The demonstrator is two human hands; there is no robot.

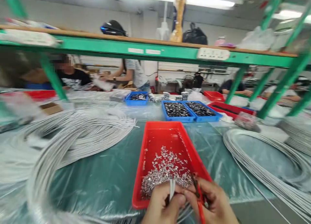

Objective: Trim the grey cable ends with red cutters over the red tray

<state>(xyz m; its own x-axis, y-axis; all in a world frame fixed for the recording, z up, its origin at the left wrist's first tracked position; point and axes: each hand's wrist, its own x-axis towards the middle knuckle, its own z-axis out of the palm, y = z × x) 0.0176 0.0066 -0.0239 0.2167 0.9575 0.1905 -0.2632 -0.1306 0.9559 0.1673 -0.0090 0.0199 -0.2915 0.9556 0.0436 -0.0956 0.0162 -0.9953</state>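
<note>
Head cam from my end: left hand (162, 203) is pinching white cable ends (172, 186), right hand (215, 201) is wrapped round red-handled pliers (200, 206). Both are at 6 o'clock on a red tray (162, 133) with a heap of metal bits (167, 169). From that tray I've got a cable bundle (102, 136) around 9 o'clock, another coil (269, 180) around 3.
</note>
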